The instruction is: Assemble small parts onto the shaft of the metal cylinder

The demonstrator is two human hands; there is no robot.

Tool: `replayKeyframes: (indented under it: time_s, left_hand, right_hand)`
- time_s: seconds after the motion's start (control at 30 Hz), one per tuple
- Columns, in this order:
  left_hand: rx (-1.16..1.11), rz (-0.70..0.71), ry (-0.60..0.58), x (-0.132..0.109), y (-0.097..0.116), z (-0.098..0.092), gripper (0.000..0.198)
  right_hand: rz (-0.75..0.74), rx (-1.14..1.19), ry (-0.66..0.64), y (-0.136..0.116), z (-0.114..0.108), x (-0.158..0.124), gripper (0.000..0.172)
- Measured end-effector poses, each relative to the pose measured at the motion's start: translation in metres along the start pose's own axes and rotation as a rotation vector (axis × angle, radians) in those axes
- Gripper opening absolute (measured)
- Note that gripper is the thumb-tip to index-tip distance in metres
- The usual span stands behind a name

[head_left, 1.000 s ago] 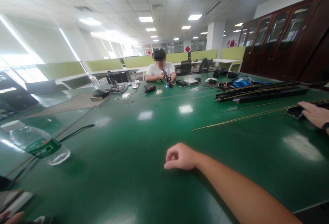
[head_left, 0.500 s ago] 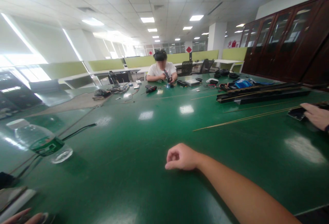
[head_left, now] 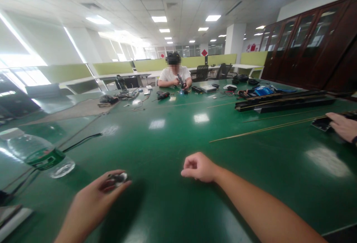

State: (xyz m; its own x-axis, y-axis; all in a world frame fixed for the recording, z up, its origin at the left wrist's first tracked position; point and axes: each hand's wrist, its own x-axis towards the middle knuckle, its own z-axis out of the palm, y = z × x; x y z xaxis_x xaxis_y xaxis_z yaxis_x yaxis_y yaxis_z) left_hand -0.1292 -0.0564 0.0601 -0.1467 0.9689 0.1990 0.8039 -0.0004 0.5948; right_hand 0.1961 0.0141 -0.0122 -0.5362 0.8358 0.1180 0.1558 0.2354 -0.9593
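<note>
My left hand (head_left: 93, 194) reaches over the green table (head_left: 173, 139) with its fingers pinched round a small dark, shiny object (head_left: 118, 178) that I cannot name. My right hand (head_left: 198, 167) rests on the table a little to the right of it, curled into a loose fist with nothing visible inside. A clear plastic water bottle (head_left: 37, 153) with a green label lies on its side to the left of my left hand.
A black cable (head_left: 80, 141) runs behind the bottle. Thin brass rods (head_left: 264, 128) and long black rails (head_left: 284, 102) lie at the right. Another person's hand (head_left: 343, 126) touches a dark device at the right edge. A seated person (head_left: 174, 74) works with tools at the far end.
My left hand has come up from the bottom left corner onto the table, holding the small dark object. My right fist has barely moved.
</note>
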Motion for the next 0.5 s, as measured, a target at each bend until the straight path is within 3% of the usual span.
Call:
replayKeyframes:
  time_s: [0.1,0.2,0.3,0.4,0.5]
  left_hand:
    - [-0.049,0.186,-0.106,0.025,0.045,0.048,0.037]
    - [-0.096,0.413,-0.128,0.045,0.077,0.096,0.021]
    - [-0.146,0.491,-0.125,0.054,0.079,0.128,0.017]
    - [-0.182,0.493,-0.146,0.055,0.065,0.14,0.02]
    - [-0.238,0.503,-0.172,0.054,0.057,0.14,0.022]
  right_hand:
    - [-0.021,0.036,0.09,0.003,-0.003,0.002,0.026]
    - [-0.034,-0.022,0.245,0.007,-0.007,0.004,0.017]
    - [0.012,-0.218,0.408,0.014,-0.008,0.007,0.039]
    - [0.05,-0.268,0.376,0.02,-0.007,0.008,0.047]
    - [0.048,-0.26,0.313,0.021,-0.004,0.007,0.046]
